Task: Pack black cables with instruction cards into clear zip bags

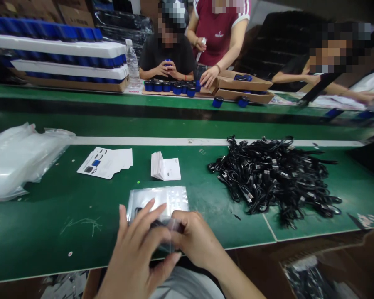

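Your left hand and right hand pinching clear plastic bag, fingers closed on it, dark contents partly hidden, just above green workbench. Step in hand: working bag between fingers; next move needs steady pinch.

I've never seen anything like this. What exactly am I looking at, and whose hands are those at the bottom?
This is a single picture from a camera worn on a person's head, looking down at their own hands. No machine is involved. The left hand and right hand hold a clear plastic bag with something dark inside. On the green table lie a heap of black cables, printed cards, small booklets and a pile of clear bags. Farther off, a co-worker sits behind blue round containers.
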{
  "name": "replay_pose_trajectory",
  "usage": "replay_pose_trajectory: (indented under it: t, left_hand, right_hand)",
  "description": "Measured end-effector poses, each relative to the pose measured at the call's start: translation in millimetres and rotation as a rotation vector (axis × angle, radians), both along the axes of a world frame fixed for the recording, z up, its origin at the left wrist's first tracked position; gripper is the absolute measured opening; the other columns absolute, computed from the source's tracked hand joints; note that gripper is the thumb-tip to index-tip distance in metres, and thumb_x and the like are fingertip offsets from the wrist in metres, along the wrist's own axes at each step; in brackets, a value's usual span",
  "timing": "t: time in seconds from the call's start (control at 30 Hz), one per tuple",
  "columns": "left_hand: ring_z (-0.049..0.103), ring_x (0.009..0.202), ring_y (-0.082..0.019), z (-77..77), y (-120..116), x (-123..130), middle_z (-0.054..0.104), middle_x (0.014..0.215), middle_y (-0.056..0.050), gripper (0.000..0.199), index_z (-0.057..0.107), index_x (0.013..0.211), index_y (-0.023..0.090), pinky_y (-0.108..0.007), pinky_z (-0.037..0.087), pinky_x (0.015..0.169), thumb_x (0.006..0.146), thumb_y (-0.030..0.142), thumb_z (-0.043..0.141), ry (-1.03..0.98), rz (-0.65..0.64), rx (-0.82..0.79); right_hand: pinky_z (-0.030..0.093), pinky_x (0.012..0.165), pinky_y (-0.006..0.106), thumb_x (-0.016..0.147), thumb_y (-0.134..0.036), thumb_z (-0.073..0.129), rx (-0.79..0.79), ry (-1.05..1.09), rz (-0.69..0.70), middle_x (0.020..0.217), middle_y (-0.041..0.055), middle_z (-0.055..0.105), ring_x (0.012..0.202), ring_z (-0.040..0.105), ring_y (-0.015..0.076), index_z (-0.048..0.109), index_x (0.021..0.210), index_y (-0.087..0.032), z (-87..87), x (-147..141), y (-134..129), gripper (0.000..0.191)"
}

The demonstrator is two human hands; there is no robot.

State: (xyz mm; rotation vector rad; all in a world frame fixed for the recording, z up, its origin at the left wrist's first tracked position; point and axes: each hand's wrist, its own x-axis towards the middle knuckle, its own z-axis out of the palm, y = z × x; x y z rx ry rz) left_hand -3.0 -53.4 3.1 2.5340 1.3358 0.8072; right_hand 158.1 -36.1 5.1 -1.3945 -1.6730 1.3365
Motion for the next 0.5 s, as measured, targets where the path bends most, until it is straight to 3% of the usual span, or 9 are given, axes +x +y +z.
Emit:
replay_pose_trajectory:
  t: [0.07, 0.13, 0.2, 0.27, 0.37, 0.5]
  left_hand:
    - [0.061, 0.102, -0.031, 9.4, 9.8, -9.6, 0.065, 0.111, -0.008, 0.047, 0.053, 0.107, 0.024, -0.062, 0.033, 0.097, 0.067, 0.043, 0.068, 0.051, -0.009, -0.123]
    - [0.068, 0.077, -0.024, 19.3, 18.1, -15.6, 0.071, 0.086, -0.001, 0.048, 0.057, 0.106, 0.026, -0.040, 0.055, 0.073, 0.064, 0.043, 0.071, 0.056, 0.012, -0.304]
    - [0.066, 0.062, -0.017, 27.0, 23.1, -16.7, 0.069, 0.072, 0.005, 0.029, 0.063, 0.095, 0.029, -0.025, 0.053, 0.053, 0.069, 0.040, 0.068, 0.026, 0.027, -0.456]
    - [0.063, 0.056, -0.013, 30.2, 24.3, -14.9, 0.066, 0.067, 0.006, 0.012, 0.066, 0.082, 0.029, -0.020, 0.049, 0.049, 0.075, 0.039, 0.061, -0.046, 0.047, -0.523]
    - [0.060, 0.053, -0.011, 25.8, 22.0, -12.7, 0.061, 0.062, 0.004, 0.021, 0.068, 0.071, 0.026, -0.018, 0.046, 0.048, 0.082, 0.038, 0.054, -0.212, 0.111, -0.553]
    - [0.057, 0.052, -0.010, 14.0, 17.9, -13.6, 0.060, 0.063, 0.003, 0.024, 0.067, 0.069, 0.023, -0.017, 0.044, 0.044, 0.082, 0.038, 0.054, -0.331, 0.159, -0.576]
  right_hand:
    - [0.025, 0.044, 0.017, 0.068, -0.011, 0.066, 0.022, -0.044, 0.053, 0.049, -0.0084, 0.041, 0.048, 0.037, 0.0065, 0.048, 0.051, -0.016, 4.2, 4.7, 0.2, 0.026]
    - [0.024, 0.044, 0.017, 0.066, -0.007, 0.065, 0.033, -0.053, 0.107, 0.050, -0.0085, 0.042, 0.048, 0.038, 0.0065, 0.049, 0.053, -0.016, 7.4, 7.4, 0.1, 0.023]
    - [0.027, 0.046, 0.018, 0.067, -0.005, 0.062, 0.003, 0.023, 0.105, 0.053, -0.0081, 0.044, 0.050, 0.040, 0.0069, 0.053, 0.059, -0.017, 9.2, 8.7, 0.1, 0.017]
    - [0.033, 0.050, 0.018, 0.074, -0.013, 0.059, -0.094, 0.205, 0.041, 0.057, -0.0062, 0.050, 0.052, 0.045, 0.0080, 0.057, 0.070, -0.018, 9.6, 9.7, -0.6, 0.007]
    - [0.042, 0.058, 0.022, 0.081, -0.027, 0.057, -0.199, 0.453, -0.027, 0.067, -0.0023, 0.057, 0.060, 0.053, 0.0104, 0.058, 0.087, -0.017, 9.0, 11.9, -4.0, 0.011]
    - [0.041, 0.059, 0.022, 0.076, -0.025, 0.064, -0.110, 0.308, -0.094, 0.066, -0.0021, 0.057, 0.061, 0.051, 0.0110, 0.062, 0.081, -0.017, 6.6, 12.6, -10.6, 0.009]
